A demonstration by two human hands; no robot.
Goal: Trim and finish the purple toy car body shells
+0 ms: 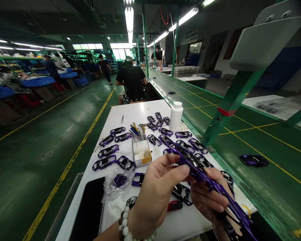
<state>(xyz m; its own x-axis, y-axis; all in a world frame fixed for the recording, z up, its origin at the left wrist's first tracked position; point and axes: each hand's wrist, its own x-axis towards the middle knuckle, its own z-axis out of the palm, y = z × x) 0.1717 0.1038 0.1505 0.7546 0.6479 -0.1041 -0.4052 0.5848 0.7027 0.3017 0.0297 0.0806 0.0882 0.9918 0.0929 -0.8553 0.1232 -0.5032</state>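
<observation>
My left hand point(157, 184) and right hand point(208, 198) grip a purple toy-car shell point(203, 176); squeezing too hard might crack it.

Car shells point(122, 137) on table point(145, 106), left and right of box point(143, 163); 1 bottle point(176, 117) behind box; bench point(278, 144) right.

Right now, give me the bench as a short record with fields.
Left hand: grips purple-and-black shell
Right hand: holds the same shell, nearer the camera
White table: other shells spread about
Mid-table: clear box
Far right: white bottle, upright
Near left: flat black panel, clear plastic bag at its corner
Green surface: shells there too
</observation>
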